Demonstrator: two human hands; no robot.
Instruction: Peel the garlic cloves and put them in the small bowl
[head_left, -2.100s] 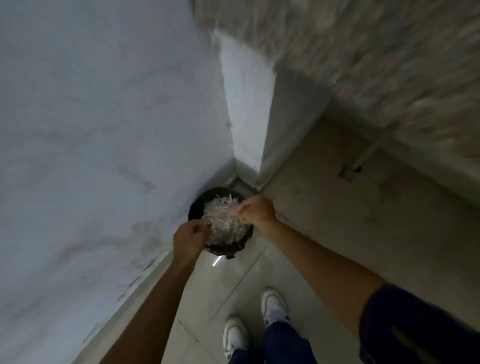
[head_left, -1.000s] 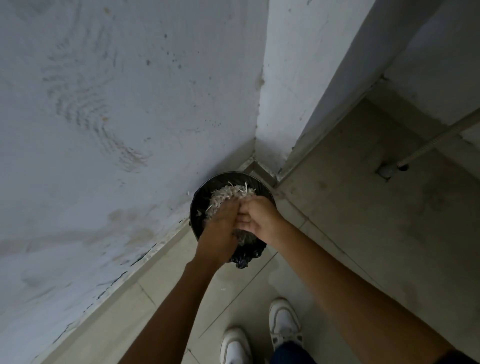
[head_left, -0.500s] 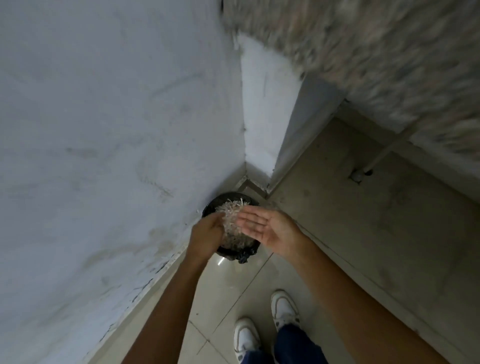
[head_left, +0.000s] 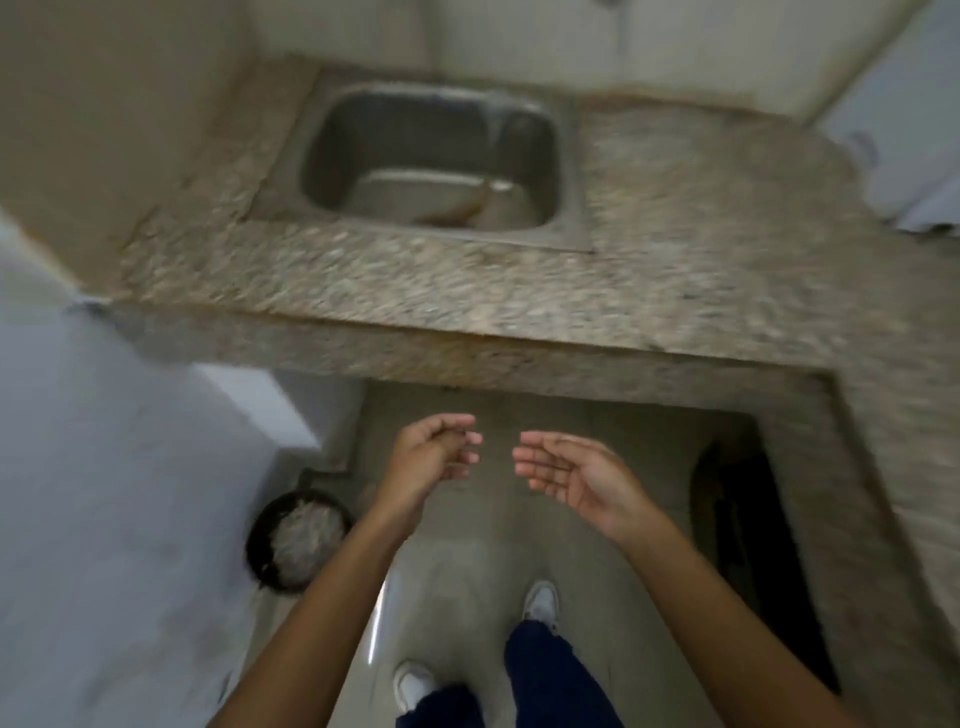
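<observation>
Standing before the bench (head_left: 519, 291) with its steel sink (head_left: 431, 161), the person holds both hands out with nothing in them: the left hand (head_left: 434, 457) has fingers loosely curled, the right hand (head_left: 566, 475) lies palm up with fingers apart. No garlic or small bowl shows, so where they are and which way a clove points cannot be told. A bin (head_left: 298, 538) of pale scraps stands on the floor, left. Peeling seems finished or paused; next probably comes rinsing at the sink
</observation>
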